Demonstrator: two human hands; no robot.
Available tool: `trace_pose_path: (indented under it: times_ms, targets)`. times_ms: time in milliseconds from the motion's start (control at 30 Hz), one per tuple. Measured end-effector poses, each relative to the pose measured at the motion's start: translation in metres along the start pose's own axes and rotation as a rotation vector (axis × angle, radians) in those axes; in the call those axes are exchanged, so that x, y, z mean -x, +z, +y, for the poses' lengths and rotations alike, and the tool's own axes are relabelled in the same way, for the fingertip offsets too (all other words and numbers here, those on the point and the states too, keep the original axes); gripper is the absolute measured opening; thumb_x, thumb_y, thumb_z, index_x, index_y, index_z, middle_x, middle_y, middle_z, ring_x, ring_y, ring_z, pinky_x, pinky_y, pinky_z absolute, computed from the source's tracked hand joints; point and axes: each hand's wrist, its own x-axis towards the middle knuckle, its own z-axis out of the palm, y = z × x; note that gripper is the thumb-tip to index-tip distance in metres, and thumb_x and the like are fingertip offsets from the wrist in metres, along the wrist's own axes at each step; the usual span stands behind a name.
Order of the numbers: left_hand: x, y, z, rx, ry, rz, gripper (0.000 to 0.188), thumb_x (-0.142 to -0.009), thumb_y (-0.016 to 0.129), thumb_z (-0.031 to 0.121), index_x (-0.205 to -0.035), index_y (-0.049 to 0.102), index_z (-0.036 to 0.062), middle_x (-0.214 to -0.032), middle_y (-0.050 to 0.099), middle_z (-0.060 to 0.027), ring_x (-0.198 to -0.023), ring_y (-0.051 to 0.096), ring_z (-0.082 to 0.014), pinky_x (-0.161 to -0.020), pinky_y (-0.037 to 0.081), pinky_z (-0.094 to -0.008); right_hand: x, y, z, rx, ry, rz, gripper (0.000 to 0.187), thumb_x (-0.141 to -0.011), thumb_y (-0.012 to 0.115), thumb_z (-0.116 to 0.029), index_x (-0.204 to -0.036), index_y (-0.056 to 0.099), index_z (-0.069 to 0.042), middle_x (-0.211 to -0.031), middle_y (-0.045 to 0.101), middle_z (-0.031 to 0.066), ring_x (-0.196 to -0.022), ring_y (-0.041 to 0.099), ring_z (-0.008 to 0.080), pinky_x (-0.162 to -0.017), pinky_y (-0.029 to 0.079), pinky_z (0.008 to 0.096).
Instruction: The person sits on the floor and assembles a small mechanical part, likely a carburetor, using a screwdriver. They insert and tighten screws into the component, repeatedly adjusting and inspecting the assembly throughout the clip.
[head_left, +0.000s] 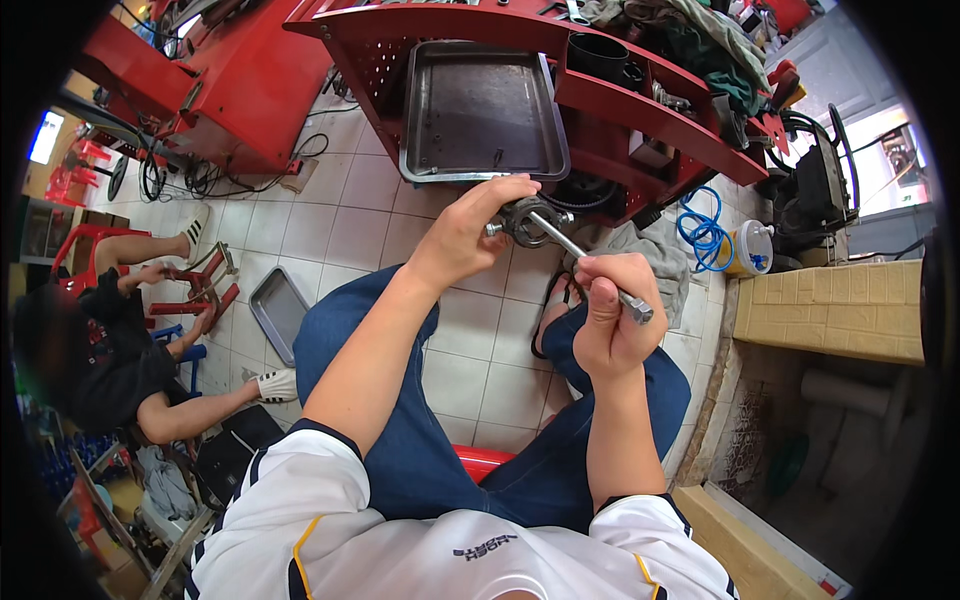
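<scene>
My left hand grips a dark, round metal part with a bolt end sticking out of its left side. My right hand is closed around the handle of a long silver wrench, whose head sits on that part. Both hands are raised above my knees, in blue trousers, over a white tiled floor. An empty grey metal tray rests on the red tool trolley just beyond the part.
Another person sits at left on a red chair beside red metal parts. A small metal tray lies on the floor. A blue hose coil, a grey rag and a brick ledge are at right.
</scene>
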Motion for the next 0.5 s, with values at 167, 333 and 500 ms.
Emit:
trace_pose_path:
  times_ms: [167,333,500]
  targets:
    - [0.0011,0.0004,0.0000,-0.012,-0.002,-0.024,0.074,-0.063,0.056,-0.024,-0.130,0.056,0.0071,-0.133,0.063,-0.0109,-0.133,0.055,-0.0310,-0.112,0.045,-0.0380,-0.0011,0.0029,-0.0019,0.002,0.044,-0.055,0.008,-0.093,0.067,-0.003,-0.100,0.065,0.001,-0.084,0.067,0.0112,-0.067,0.059,0.0258,-0.060,0.046,0.0331]
    - [0.0019,0.0023,0.0042,-0.015,-0.047,-0.047,0.074,-0.063,0.056,-0.024,-0.130,0.057,0.0072,-0.132,0.064,-0.0109,-0.133,0.055,-0.0302,-0.112,0.046,-0.0386,-0.0050,-0.0016,-0.0046,0.058,0.065,-0.044,0.006,-0.094,0.067,-0.003,-0.097,0.065,0.001,-0.083,0.067,0.0106,-0.066,0.059,0.0250,-0.059,0.046,0.0331]
    - [0.0024,0.0022,0.0015,-0.027,-0.045,-0.036,0.073,-0.063,0.057,-0.024,-0.130,0.058,0.0070,-0.131,0.065,-0.0110,-0.134,0.054,-0.0303,-0.112,0.046,-0.0387,-0.0016,-0.0011,-0.0009,0.038,0.076,-0.003,0.005,-0.094,0.067,-0.003,-0.096,0.065,0.001,-0.082,0.066,0.0102,-0.064,0.057,0.0237,-0.058,0.044,0.0319]
